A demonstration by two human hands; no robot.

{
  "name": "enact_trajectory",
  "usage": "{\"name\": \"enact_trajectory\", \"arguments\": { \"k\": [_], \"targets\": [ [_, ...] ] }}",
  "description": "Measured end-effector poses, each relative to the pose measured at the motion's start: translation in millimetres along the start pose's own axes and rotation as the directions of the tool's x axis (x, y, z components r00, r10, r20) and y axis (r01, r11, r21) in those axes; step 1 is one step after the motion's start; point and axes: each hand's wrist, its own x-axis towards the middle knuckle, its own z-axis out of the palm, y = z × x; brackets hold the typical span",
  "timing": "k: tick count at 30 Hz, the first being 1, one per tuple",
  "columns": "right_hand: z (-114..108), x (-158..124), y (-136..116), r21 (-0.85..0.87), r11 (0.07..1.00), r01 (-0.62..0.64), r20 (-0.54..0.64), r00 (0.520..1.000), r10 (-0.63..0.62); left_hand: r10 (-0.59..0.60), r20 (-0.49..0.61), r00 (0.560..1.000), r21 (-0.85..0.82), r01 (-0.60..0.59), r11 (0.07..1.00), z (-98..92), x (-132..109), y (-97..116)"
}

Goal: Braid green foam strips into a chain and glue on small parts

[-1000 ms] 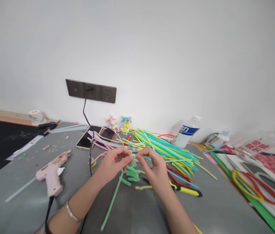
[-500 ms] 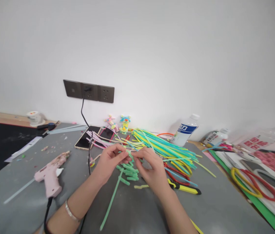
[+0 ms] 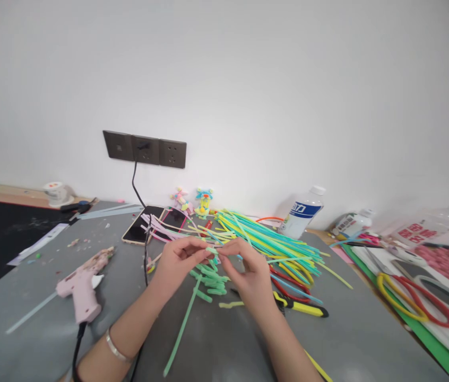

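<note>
My left hand (image 3: 182,263) pinches a small green pipe cleaner piece (image 3: 211,250) between thumb and fingers. Close beside it, my right hand (image 3: 246,268) has its thumb and forefinger closed at the other side of the same piece. Below the fingers lies a pile of short green pieces (image 3: 213,280) on the grey table (image 3: 200,345). One longer green pipe cleaner (image 3: 182,329) slants from the pile toward the front. Behind my right hand spreads a bundle of yellow, green and blue pipe cleaners (image 3: 276,239).
A pink glue gun (image 3: 83,289) with a black cord lies at left, near two phones (image 3: 140,225). Yellow-handled pliers (image 3: 302,306) rest right of my right hand. Bottles (image 3: 302,212) and scissors (image 3: 402,297) are farther right; two small figures (image 3: 204,202) stand by the wall.
Both hands have shifted slightly, and the fingertips meet at the green piece, which now looks shorter and flatter between them. Everything on the table stays in place.
</note>
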Motion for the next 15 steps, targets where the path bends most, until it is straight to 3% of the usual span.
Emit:
{"name": "enact_trajectory", "arguments": {
  "k": [7, 15],
  "targets": [
    [-3.1, 0.7, -1.3, -0.115, 0.988, 0.103, -0.035, 0.994, -0.108, 0.11, 0.014, 0.994, 0.088, -0.111, 0.99, -1.0, -0.6, -2.2],
    [-2.9, 0.8, -0.5, -0.072, 0.996, 0.053, -0.014, 0.998, -0.054, 0.123, -0.027, 0.992, 0.136, -0.119, 0.984, 0.1, -2.6, -2.5]
  ]
}}
